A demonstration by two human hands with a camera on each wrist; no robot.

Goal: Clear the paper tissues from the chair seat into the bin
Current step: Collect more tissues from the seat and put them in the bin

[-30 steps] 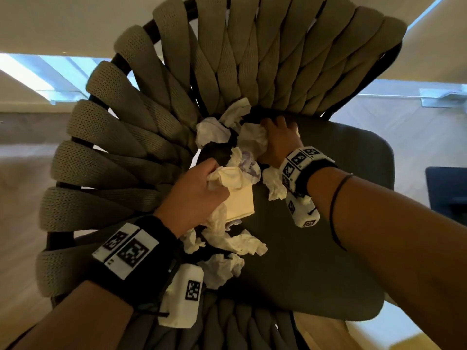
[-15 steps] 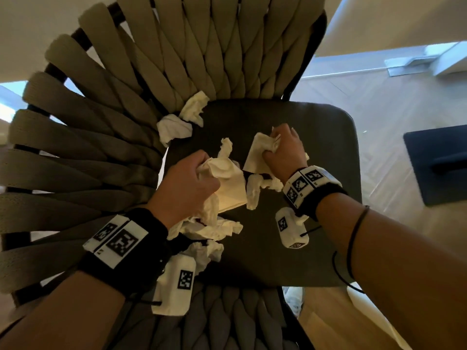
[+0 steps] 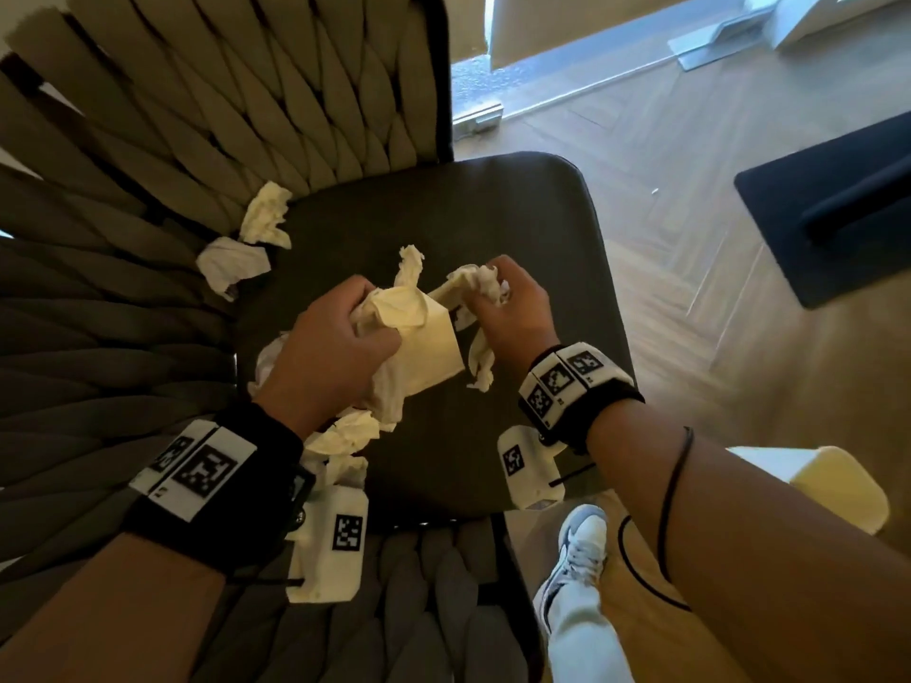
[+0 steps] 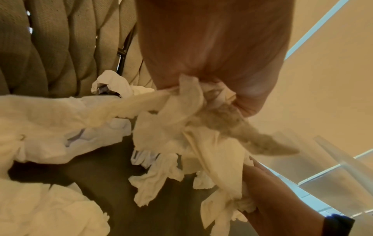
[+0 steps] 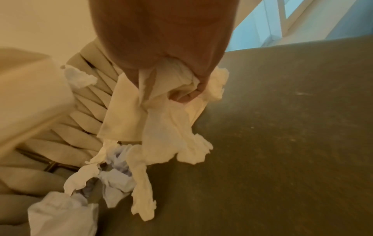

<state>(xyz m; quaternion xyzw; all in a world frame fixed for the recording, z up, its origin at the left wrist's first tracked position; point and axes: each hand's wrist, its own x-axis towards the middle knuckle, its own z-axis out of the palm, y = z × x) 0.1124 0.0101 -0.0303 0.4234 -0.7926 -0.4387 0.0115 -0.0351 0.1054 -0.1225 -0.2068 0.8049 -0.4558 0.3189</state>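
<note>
Over the dark chair seat [image 3: 517, 229] my left hand [image 3: 340, 347] grips a bunch of white paper tissues [image 3: 419, 337], which also show in the left wrist view [image 4: 191, 127]. My right hand [image 3: 508, 308] grips another crumpled bunch of tissues [image 3: 475, 283], hanging below the fingers in the right wrist view [image 5: 161, 115]. Two crumpled tissues [image 3: 246, 239] lie at the seat's back left, by the woven backrest [image 3: 246, 91]. More tissues [image 3: 340, 436] lie on the seat under my left wrist. A pale bin [image 3: 833, 485] shows at the right edge, partly behind my right forearm.
The woven padded backrest curves round the seat's left and near sides. Wooden floor [image 3: 690, 189] lies to the right, with a dark mat [image 3: 838, 204] on it. A white shoe [image 3: 577, 559] stands by the seat's front right corner. Window frame rails [image 3: 715, 37] run along the top right.
Both hands have pulled back from the backrest toward the seat's middle, each lifting a bunch of tissues. The head view has swung right, bringing the floor, shoe and bin into sight.
</note>
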